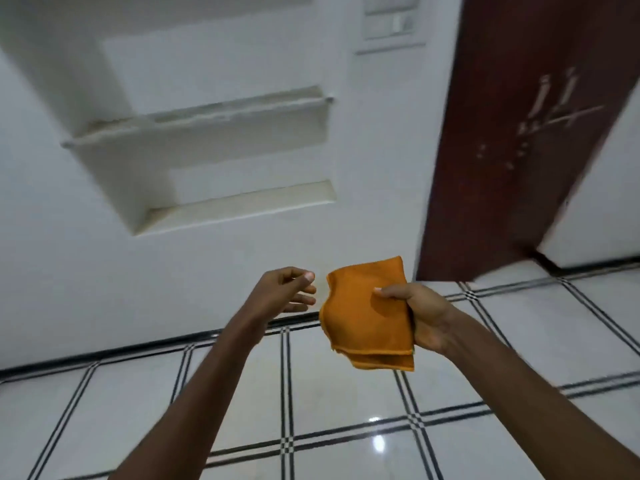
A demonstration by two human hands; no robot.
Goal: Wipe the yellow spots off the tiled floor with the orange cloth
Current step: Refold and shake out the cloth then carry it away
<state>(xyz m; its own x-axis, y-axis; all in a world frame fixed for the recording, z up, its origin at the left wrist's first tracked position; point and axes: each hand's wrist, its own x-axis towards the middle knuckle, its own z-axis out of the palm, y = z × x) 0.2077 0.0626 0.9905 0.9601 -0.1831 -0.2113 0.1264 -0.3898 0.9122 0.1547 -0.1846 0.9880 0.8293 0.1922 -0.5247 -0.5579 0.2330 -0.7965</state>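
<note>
The white wall (214, 271) with its recessed shelves (207, 140) filled the upper view, a dark red door (519, 150) standing at about 2 o'clock. Below lay the tiled floor (346, 403), glossy white with black grid lines; no yellow spots could be made out. Both bare forearms reached forward and up from 6 o'clock. The orange cloth (367, 320), folded, hung in the air near centre, pinched along its right edge by the right hand (422, 317), thumb on top. At the cloth's 9 o'clock, just beside it and apart, the left hand (284, 289) had a loose, empty grip, fingers curled toward it.
</note>
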